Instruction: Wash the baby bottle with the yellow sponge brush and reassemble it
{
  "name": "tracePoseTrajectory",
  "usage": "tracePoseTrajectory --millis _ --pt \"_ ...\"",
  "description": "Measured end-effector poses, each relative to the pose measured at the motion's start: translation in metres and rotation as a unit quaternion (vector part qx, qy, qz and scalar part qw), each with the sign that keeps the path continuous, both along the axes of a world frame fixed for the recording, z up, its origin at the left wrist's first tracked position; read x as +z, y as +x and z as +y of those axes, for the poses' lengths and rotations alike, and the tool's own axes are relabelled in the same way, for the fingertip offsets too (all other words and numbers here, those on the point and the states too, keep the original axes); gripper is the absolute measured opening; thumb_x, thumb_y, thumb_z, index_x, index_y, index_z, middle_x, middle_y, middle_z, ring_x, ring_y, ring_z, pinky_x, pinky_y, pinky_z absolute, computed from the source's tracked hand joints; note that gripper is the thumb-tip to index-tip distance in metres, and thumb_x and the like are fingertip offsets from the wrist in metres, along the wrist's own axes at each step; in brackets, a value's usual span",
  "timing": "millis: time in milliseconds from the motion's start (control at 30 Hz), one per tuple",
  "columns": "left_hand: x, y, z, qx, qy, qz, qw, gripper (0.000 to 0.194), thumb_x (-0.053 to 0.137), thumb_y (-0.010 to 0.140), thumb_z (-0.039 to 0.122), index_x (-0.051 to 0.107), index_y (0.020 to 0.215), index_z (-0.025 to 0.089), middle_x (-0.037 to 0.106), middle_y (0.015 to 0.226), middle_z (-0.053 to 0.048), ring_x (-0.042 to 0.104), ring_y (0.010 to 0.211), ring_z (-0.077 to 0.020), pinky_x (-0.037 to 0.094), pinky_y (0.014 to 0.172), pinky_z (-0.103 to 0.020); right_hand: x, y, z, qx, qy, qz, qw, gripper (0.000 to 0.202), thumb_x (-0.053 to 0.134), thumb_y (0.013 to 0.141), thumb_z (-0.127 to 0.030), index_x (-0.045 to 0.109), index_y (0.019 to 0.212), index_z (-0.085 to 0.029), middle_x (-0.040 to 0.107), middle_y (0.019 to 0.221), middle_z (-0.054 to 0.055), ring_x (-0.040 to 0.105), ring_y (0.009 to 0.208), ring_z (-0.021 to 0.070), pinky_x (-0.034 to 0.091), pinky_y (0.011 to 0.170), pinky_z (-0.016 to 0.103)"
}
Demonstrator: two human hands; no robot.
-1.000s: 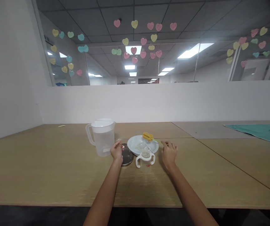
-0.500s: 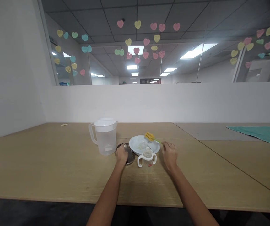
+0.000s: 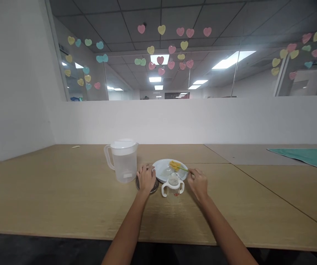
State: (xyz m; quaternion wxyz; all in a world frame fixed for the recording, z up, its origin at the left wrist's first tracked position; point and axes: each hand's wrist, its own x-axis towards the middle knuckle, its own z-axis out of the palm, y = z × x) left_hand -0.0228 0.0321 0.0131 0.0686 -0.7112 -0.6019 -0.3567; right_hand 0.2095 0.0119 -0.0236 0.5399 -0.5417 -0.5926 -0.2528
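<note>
In my right hand (image 3: 198,183) is a sponge bottle brush, pinched by its green handle; its yellow sponge head (image 3: 174,165) is over the white plate (image 3: 156,173). My left hand (image 3: 146,178) is over a dark round dish (image 3: 154,188), fingers apart and pointing toward the plate's left rim. Part of the dish is hidden under it. On the plate is a clear rounded piece (image 3: 167,171), hard to make out. A clear baby bottle (image 3: 173,188) with two white handles and no cap stands upright in front of the plate, between my hands.
A translucent pitcher (image 3: 124,162) with a lid stands left of the dish, its handle to the left. Farther back on the wooden table (image 3: 64,191) is a small flat pale piece (image 3: 76,147). A green cloth (image 3: 305,156) is at the far right.
My left hand has shifted right and forward, from gripping at the dark dish to stretched fingers near the plate. The brush's sponge head has dropped lower toward the plate.
</note>
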Motion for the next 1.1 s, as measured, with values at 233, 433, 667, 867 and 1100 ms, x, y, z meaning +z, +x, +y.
tracePoseTrajectory --millis 233,433,667,867,1100 --pt "-0.005 0.009 -0.003 -0.146 -0.033 0.050 0.987 0.035 0.030 0.093 0.037 0.063 0.101 0.029 0.064 0.113 0.001 0.038 0.121 -0.0238 0.022 0.099 -0.045 0.005 0.000 -0.007 0.064 -0.024 0.149 0.986 0.025 0.044 0.071 -0.024 0.067 0.070 -0.016 0.067 0.071 0.006 0.058 0.065 0.0170 0.041 0.061 0.026" --pt "-0.006 0.009 -0.005 -0.171 -0.046 0.045 0.983 0.036 0.031 0.092 0.039 0.064 0.101 0.028 0.065 0.110 0.001 0.034 0.125 -0.0233 0.014 0.105 -0.045 0.011 0.001 -0.012 0.071 -0.014 0.221 0.973 0.023 0.046 0.066 -0.027 0.067 0.063 -0.017 0.067 0.065 0.004 0.057 0.060 0.0173 0.040 0.059 0.026" --pt "-0.009 0.011 -0.004 -0.165 -0.025 0.039 0.985 0.038 0.031 0.092 0.042 0.061 0.109 0.026 0.062 0.115 -0.002 0.035 0.125 -0.0241 0.015 0.105 -0.047 0.010 0.002 -0.013 0.098 0.003 0.315 0.944 0.021 0.050 0.063 -0.027 0.067 0.059 -0.017 0.067 0.064 0.005 0.059 0.064 0.0193 0.042 0.064 0.028" --pt "-0.009 0.012 -0.001 -0.156 -0.023 0.018 0.987 0.043 0.032 0.092 0.043 0.050 0.124 0.021 0.056 0.125 -0.006 0.036 0.124 -0.0233 0.017 0.105 -0.046 0.014 0.000 -0.012 0.134 0.010 0.398 0.908 0.019 0.052 0.060 -0.025 0.068 0.058 -0.016 0.067 0.064 0.006 0.059 0.065 0.0203 0.043 0.065 0.030" --pt "-0.004 0.014 -0.004 -0.174 -0.006 -0.018 0.985 0.043 0.034 0.092 0.037 0.040 0.132 0.022 0.053 0.127 -0.008 0.043 0.119 -0.0206 0.017 0.107 -0.043 0.019 -0.007 -0.012 0.217 -0.013 0.446 0.868 0.015 0.054 0.056 -0.022 0.068 0.055 -0.017 0.066 0.059 0.004 0.057 0.062 0.0182 0.043 0.060 0.028"
